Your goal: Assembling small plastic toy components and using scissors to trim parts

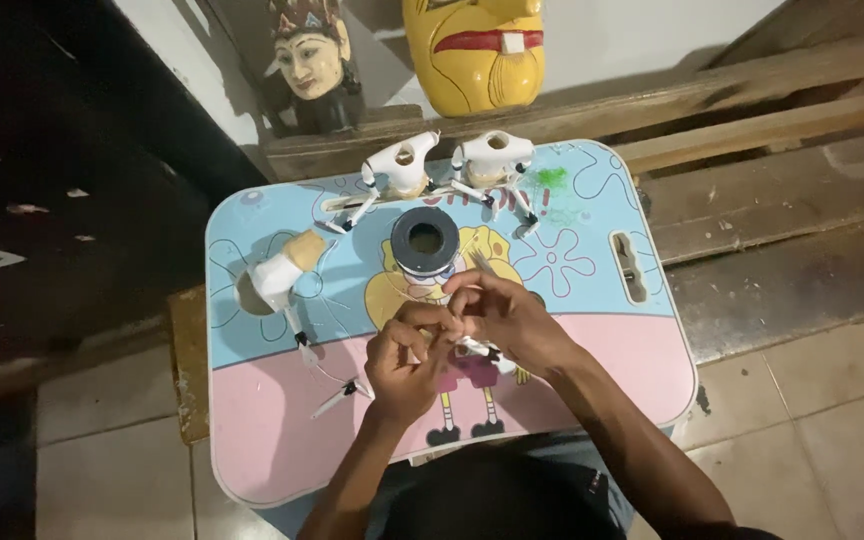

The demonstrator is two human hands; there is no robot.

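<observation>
Pinching a small white piece between closed fingers of left hand and right hand, above tabletop, near tape roll.

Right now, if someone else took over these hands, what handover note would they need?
Left hand and right hand meet over the small lap table, pinching a small white piece between the fingertips; what it is cannot be told.
A dark tape roll stands just beyond the hands.
Two white puppet torsos with thin arms lie at the far edge, a third white piece at the left.
Loose thin sticks lie beside the left hand.
</observation>
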